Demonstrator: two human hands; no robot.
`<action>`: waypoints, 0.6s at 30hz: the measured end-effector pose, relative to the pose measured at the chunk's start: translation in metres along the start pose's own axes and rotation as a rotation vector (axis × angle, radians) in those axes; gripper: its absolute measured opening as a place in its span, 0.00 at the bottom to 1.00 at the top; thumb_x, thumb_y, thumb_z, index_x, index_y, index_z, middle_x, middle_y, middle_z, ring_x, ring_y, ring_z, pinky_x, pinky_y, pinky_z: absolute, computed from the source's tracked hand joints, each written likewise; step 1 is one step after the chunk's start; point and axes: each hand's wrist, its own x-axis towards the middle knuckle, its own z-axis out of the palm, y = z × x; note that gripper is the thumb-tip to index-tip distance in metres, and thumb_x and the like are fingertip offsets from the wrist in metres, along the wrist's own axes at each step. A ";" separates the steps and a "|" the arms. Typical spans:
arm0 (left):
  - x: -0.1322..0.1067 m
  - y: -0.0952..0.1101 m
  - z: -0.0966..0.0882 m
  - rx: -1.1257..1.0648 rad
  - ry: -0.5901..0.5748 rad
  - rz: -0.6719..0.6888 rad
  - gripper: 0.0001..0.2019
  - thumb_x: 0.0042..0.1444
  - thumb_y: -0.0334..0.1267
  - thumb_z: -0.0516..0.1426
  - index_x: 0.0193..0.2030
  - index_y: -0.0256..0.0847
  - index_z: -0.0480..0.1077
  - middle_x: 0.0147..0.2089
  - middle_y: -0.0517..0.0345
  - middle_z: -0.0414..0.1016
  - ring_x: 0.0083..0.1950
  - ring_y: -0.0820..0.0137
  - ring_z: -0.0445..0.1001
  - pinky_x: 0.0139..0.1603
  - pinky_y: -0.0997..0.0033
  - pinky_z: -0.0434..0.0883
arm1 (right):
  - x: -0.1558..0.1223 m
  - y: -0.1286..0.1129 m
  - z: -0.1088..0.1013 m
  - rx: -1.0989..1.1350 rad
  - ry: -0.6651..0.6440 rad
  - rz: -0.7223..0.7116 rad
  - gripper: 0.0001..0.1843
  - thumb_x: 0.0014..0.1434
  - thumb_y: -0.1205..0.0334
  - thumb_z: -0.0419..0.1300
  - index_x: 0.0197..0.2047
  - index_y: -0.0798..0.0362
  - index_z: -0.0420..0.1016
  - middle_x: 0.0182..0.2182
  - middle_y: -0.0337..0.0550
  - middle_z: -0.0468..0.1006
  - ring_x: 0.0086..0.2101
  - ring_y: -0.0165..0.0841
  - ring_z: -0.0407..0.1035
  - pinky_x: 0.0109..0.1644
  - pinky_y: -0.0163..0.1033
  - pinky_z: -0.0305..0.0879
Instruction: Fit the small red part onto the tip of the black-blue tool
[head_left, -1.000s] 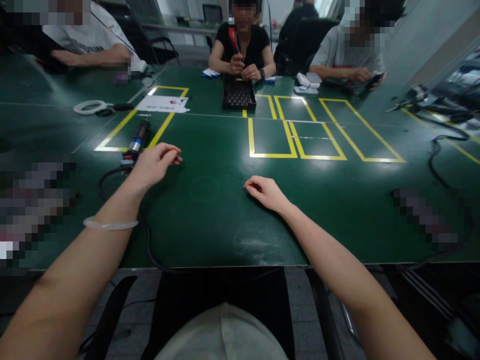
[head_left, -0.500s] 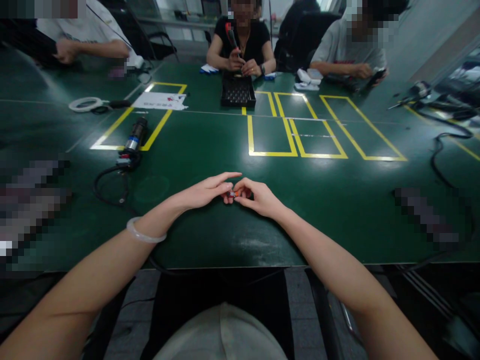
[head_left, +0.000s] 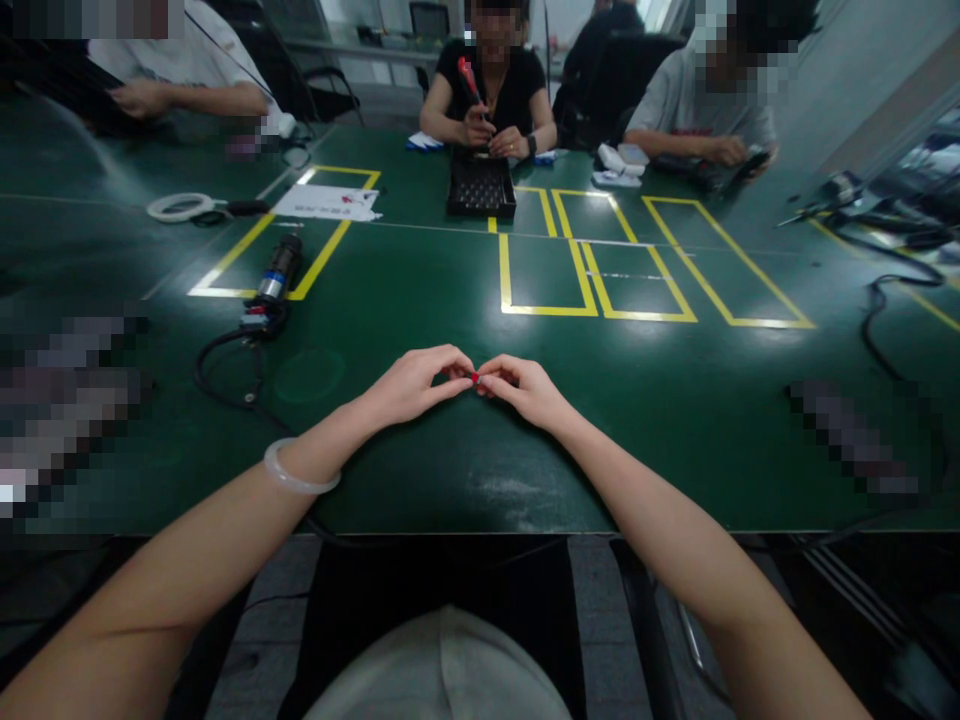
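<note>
Pinching a small red piece [head_left: 475, 378] between their fingertips, the left hand [head_left: 416, 385] and the right hand [head_left: 525, 392] meet over the near middle part of the glossy green worktop [head_left: 405, 480]. The fingers of both hands are narrowed, each thumb drawn in toward its forefinger, and the piece sits where the two sets of tips converge. Its exact shape cannot be told, because the fingertips cover most of it. A pale, ring-shaped bangle [head_left: 300, 487] encircles the left wrist. To the left of the hands and farther off, a black cylindrical tool with silver and blue bands [head_left: 276, 270] lies partly within a yellow tape rectangle [head_left: 328, 255]; a flexible black cable [head_left: 200, 372] loops from its near end. A printed white paper sheet [head_left: 326, 203] lies across the far part of that rectangle, with a round white coil [head_left: 180, 207] to its left. Further yellow tape outlines [head_left: 546, 312] mark the right half of the surface. At the far middle, a black rectangular tray [head_left: 480, 210] stands before a person in a black short-sleeved shirt [head_left: 514, 95], who holds a red-and-black elongated tool [head_left: 468, 78] at a tilt. Farther right, a person in a grey shirt [head_left: 671, 110] holds a small dark object [head_left: 752, 165].
</note>
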 end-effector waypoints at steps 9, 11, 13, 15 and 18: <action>0.001 -0.002 0.004 -0.139 -0.008 -0.168 0.17 0.64 0.51 0.54 0.40 0.38 0.74 0.34 0.58 0.75 0.36 0.69 0.70 0.37 0.71 0.64 | -0.003 -0.007 0.008 -0.194 0.068 -0.194 0.09 0.60 0.62 0.63 0.43 0.51 0.69 0.32 0.38 0.77 0.32 0.30 0.72 0.39 0.37 0.70; 0.003 -0.004 0.001 -0.134 -0.037 -0.144 0.18 0.65 0.51 0.52 0.40 0.38 0.74 0.36 0.57 0.76 0.38 0.68 0.72 0.41 0.70 0.66 | -0.003 -0.008 0.009 -0.224 0.084 -0.210 0.07 0.61 0.62 0.62 0.42 0.51 0.69 0.33 0.39 0.78 0.32 0.30 0.72 0.39 0.37 0.70; 0.005 -0.013 -0.009 -0.067 -0.025 -0.126 0.20 0.67 0.51 0.49 0.42 0.38 0.74 0.41 0.55 0.77 0.44 0.66 0.74 0.47 0.68 0.67 | -0.003 -0.007 0.008 -0.229 0.100 -0.205 0.07 0.61 0.62 0.61 0.43 0.51 0.69 0.34 0.39 0.78 0.33 0.30 0.72 0.40 0.37 0.69; 0.004 -0.032 -0.027 0.118 0.081 -0.152 0.21 0.68 0.51 0.47 0.48 0.37 0.74 0.48 0.51 0.76 0.51 0.63 0.73 0.55 0.64 0.66 | -0.003 -0.005 0.005 -0.232 0.116 -0.195 0.07 0.62 0.62 0.60 0.43 0.51 0.70 0.35 0.39 0.78 0.33 0.30 0.72 0.41 0.37 0.69; -0.010 -0.076 -0.067 0.536 0.359 -0.341 0.24 0.66 0.48 0.52 0.59 0.32 0.68 0.61 0.42 0.69 0.63 0.54 0.64 0.65 0.52 0.59 | -0.002 -0.002 0.001 -0.264 0.132 -0.206 0.06 0.62 0.63 0.60 0.43 0.52 0.72 0.35 0.40 0.77 0.33 0.30 0.70 0.40 0.37 0.68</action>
